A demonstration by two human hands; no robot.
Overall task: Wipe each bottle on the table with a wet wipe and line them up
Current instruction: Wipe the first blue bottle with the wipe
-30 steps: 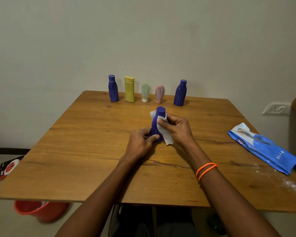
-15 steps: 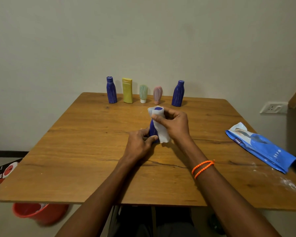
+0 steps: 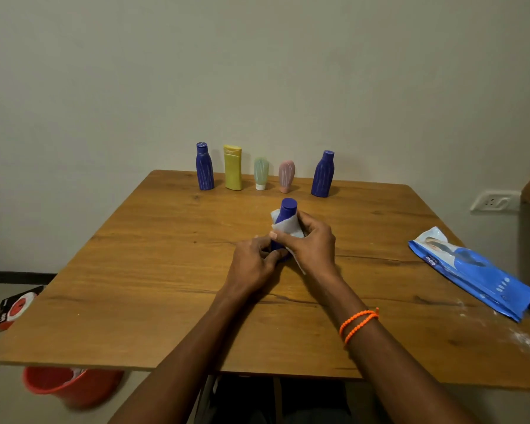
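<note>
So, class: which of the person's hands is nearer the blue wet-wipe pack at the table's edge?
Right. The right hand, gripping the wipe round the blue bottle, lies between the left hand and the wet-wipe pack; the left sits farther from it, at the bottle's base.

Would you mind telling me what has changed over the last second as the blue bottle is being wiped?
The right hand slid the wet wipe up over the cap of the blue bottle, then back down, leaving the cap bare again. The left hand kept holding the bottle's base on the table. The five bottles at the back and the wipes pack stayed put.
</note>
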